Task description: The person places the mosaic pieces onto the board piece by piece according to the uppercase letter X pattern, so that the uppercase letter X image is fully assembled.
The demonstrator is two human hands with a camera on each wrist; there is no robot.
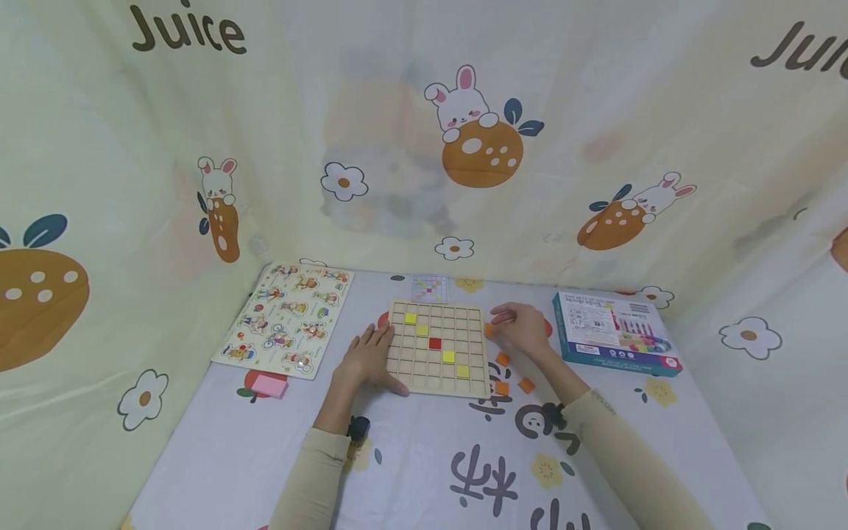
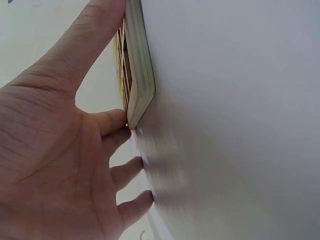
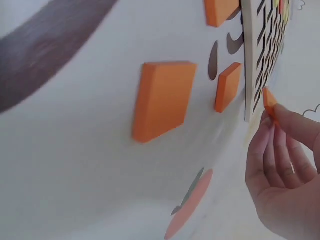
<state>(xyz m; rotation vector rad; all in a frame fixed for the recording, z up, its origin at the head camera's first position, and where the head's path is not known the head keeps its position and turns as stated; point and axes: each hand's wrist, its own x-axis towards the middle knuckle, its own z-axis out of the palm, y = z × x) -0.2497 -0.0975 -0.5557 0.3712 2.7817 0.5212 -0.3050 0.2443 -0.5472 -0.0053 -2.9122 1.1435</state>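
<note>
A wooden grid board (image 1: 411,368) lies on the table, with yellow tiles (image 1: 448,357) and one red tile (image 1: 434,344) set in a diagonal line. My left hand (image 1: 366,362) rests along the board's left side, fingers spread; in the left wrist view the thumb and a fingertip touch the board's edge (image 2: 142,75). At the board's right edge my right hand (image 1: 523,329) pinches an orange tile (image 3: 270,102) between thumb and fingers. Several loose orange tiles (image 3: 165,100) lie on the cloth to the right of the board.
A small pattern card (image 1: 429,288) lies behind the board. To the left are a picture puzzle board (image 1: 285,320) and a pink block (image 1: 269,386). A boxed set (image 1: 616,331) sits at the right. A printed curtain (image 1: 391,96) hangs behind the table.
</note>
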